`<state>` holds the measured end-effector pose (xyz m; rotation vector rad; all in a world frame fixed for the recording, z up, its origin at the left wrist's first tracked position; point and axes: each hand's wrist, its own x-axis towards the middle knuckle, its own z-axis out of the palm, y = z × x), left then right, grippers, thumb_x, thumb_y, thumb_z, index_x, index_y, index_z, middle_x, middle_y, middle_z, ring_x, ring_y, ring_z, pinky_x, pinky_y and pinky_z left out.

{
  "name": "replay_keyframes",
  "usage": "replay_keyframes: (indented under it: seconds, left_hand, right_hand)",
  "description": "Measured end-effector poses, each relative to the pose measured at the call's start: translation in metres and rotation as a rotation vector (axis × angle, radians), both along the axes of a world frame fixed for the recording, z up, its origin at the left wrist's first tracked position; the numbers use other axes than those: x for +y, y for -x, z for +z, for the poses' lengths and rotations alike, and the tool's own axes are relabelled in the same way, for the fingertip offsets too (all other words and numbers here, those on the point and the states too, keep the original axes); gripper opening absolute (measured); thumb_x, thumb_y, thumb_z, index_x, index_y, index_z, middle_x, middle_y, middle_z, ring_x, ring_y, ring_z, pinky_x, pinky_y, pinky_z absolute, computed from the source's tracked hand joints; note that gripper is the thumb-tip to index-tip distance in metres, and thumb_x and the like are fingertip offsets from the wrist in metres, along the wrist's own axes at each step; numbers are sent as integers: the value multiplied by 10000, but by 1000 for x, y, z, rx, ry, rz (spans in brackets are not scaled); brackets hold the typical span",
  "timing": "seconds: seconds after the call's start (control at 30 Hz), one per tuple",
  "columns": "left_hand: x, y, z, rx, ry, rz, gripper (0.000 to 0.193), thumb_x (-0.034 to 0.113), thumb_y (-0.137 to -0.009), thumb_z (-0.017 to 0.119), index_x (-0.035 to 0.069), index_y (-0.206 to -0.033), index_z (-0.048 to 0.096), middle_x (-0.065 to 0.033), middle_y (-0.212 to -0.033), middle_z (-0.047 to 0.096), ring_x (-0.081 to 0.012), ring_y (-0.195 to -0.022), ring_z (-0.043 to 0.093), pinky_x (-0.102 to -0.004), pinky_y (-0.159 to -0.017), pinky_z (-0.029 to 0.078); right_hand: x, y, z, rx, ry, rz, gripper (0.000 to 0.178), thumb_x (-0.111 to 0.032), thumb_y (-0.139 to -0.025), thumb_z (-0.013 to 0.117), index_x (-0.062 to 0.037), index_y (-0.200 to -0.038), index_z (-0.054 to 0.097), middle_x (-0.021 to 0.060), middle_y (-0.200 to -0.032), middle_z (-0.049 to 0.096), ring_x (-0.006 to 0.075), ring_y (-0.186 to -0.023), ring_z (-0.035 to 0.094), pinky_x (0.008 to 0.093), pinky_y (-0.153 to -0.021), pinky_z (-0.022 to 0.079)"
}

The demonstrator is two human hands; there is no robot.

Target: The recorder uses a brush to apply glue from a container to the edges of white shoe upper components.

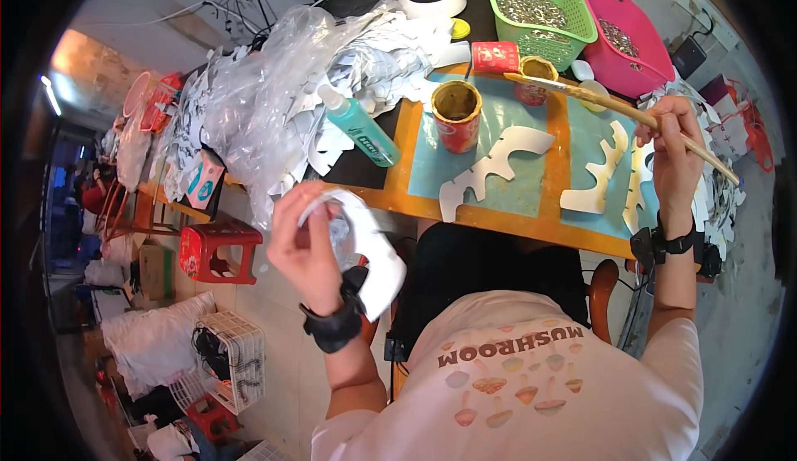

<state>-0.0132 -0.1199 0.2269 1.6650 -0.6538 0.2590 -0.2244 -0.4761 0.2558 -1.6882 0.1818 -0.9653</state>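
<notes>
My left hand (305,233) is closed on a curved white cut-out piece (375,262), held in the air off the table's near left edge. In my right hand (677,133) is a long wooden-handled brush (623,112), slanting left with its tip above the cans. One white cut-out piece (496,165) lies on the table in front of me. Farther right lies another notched cut-out piece (599,180), with a third cut-out piece (638,180) beside it, partly behind my right wrist. An open red can (457,129) with a stained rim stands behind them.
A teal bottle (359,127) lies left of the can. Heaped white cut-outs (378,50) and clear plastic (274,87) cover the table's left. Green (544,36) and pink (635,58) baskets hold small metal parts at the back. A red stool (220,249) stands on the floor.
</notes>
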Motion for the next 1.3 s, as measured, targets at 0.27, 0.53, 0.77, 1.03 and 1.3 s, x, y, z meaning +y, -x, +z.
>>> replay_keyframes:
  seconds: [0.27,0.53,0.77,1.03,1.3]
  left_hand:
    - [-24,-123,-63,121,-78,-47,447,-87,-879,516,3,-1317,505,-187,-1322,513,-151,-891,653,-257,-770,499]
    - [-32,-75,-78,-163,-150,281,492,-88,-831,576,4,-1306,485,-168,-1360,475,-162,-955,651,-257,-702,495]
    - [-139,-20,-69,-153,-225,-204,867,63,-630,845,-7,-1346,360,-188,-1235,551,-314,-1179,520,-393,-939,430]
    - [-159,-26,-68,-240,-374,-175,985,203,-614,876,-10,-1360,270,-159,-1144,616,-322,-1181,507,-512,-1056,194]
    - [-149,-13,-78,-465,-418,-89,922,228,-634,861,14,-1341,310,-124,-1272,528,-319,-1231,463,-630,-1077,98]
  right_hand:
    - [11,-57,9,134,153,83,138,-146,-943,605,-19,-891,615,24,-744,637,53,-635,579,207,-553,463]
    - [38,-149,29,332,745,150,203,-208,-835,700,-37,-745,641,89,-580,586,212,-542,600,313,-529,463]
    - [41,-177,10,398,705,263,241,-163,-859,681,-18,-707,561,41,-539,490,139,-489,469,297,-488,378]
    - [38,-164,9,353,725,267,243,-161,-859,678,-12,-708,559,37,-541,466,140,-495,446,297,-482,363]
    - [48,-148,-6,246,776,182,241,-175,-857,680,-21,-701,582,78,-510,495,181,-449,451,308,-471,380]
